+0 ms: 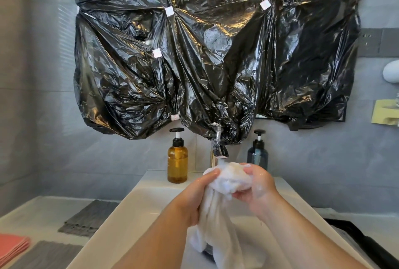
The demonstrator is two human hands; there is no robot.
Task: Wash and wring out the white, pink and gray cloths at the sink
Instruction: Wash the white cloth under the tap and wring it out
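At eight o'clock I am seeing the pink cloths lying stacked beside the gray cloths on the counter. Toward six, over the sink, the left hand and right hand are both gripping the bunched, soapy white cloth, fingers curling around it, just under the faucet. The pump bottles are standing behind.
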